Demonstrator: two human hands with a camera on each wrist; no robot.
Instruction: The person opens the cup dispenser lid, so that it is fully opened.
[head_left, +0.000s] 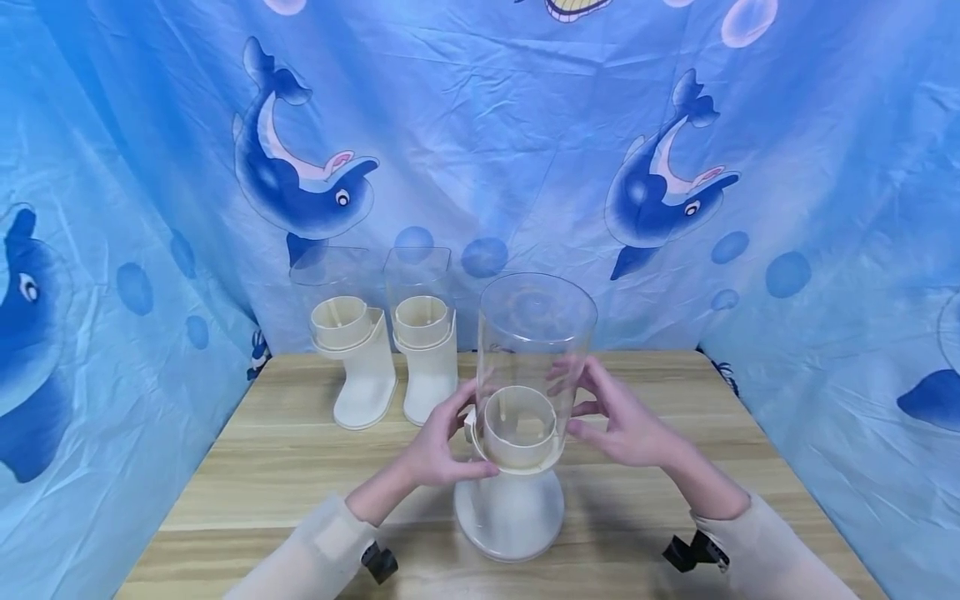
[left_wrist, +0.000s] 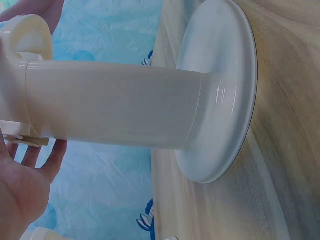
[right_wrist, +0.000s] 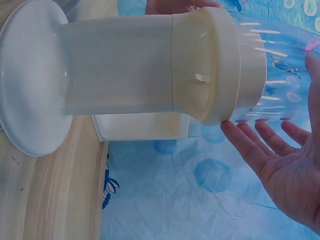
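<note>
A white stand (head_left: 510, 517) with a round base stands upright on the table in front of me. Its top is a cream collar (right_wrist: 225, 65), and a clear cylinder (head_left: 536, 321) rises from it around a short cream inner ring (head_left: 520, 454). Together they look like a food dispenser. My left hand (head_left: 447, 446) holds the collar from the left, thumb in front, other fingers partly hidden behind. On the other side my right hand (head_left: 618, 417) touches the lower cylinder and collar with spread, fairly straight fingers (right_wrist: 275, 140).
Two similar white dispensers, one at the left (head_left: 363, 383) and one beside it (head_left: 431, 367), stand at the back left with clear upper parts. A blue dolphin-print curtain (head_left: 480, 150) surrounds the wooden table (head_left: 660, 517) at the back and sides.
</note>
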